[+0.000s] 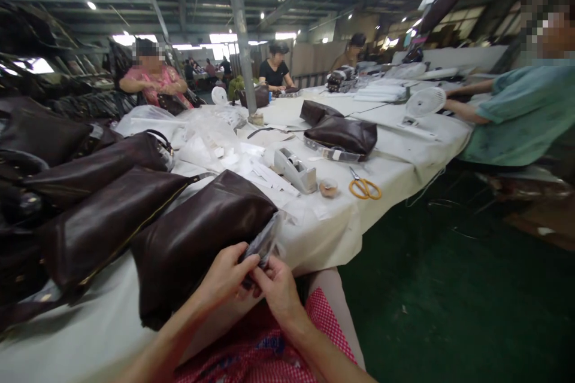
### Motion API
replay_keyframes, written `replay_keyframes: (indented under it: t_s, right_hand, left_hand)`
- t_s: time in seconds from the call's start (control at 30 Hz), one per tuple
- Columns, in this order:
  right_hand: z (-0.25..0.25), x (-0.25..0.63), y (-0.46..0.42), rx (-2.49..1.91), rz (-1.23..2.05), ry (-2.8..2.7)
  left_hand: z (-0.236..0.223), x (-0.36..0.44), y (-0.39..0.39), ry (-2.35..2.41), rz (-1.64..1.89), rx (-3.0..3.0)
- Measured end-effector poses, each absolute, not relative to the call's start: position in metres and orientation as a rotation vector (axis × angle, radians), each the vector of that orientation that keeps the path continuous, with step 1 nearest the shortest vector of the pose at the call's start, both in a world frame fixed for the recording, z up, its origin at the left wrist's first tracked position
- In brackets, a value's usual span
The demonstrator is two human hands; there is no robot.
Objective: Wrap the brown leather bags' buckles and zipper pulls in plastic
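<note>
A dark brown leather bag lies on its side on the covered table, close in front of me. At its right end a piece of clear plastic wrap sticks out over the table edge. My left hand pinches the wrap, with thumb and fingers closed. Right beside it, my right hand is closed on the same plastic, its fingertips nearly touching the left thumb. Something dark shows inside the wrap, but the fingers partly hide it.
More brown bags lie to the left. Beyond the near bag are a tape dispenser, a tape roll and yellow-handled scissors. Another bag and a white fan stand farther off. Co-workers sit around the table.
</note>
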State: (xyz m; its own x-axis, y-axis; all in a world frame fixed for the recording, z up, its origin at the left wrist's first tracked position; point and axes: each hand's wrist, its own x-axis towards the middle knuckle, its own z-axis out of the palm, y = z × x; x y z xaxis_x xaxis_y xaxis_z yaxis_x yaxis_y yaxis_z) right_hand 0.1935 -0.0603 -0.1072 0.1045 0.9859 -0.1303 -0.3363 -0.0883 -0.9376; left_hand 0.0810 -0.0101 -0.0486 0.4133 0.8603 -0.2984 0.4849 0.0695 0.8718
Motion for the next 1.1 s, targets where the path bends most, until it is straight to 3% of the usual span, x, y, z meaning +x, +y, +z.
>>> replay_keyframes:
  t_s: [0.27, 0.43, 0.6, 0.67, 1.1]
  right_hand:
    - [-0.11, 0.16, -0.013, -1.164, 1.283, -0.974]
    - [-0.114, 0.196, 0.001, -1.275, 1.252, -1.336]
    - [-0.086, 0.261, 0.05, -1.884, 0.384, -1.844]
    - [-0.081, 0.27, 0.075, -2.004, 0.264, -1.983]
    - [-0.087, 0.272, 0.142, -2.05, 0.221, -2.342]
  left_hand:
    - [-0.053, 0.048, 0.029, 1.406, 0.636, 1.612]
    - [-0.058, 0.034, 0.037, 1.343, 0.6, 1.624]
    - [-0.056, 0.029, 0.035, 1.319, 0.549, 1.481]
    - [-0.056, 0.027, 0.037, 1.326, 0.531, 1.421]
    - [-0.061, 0.017, 0.045, 1.305, 0.543, 1.455]
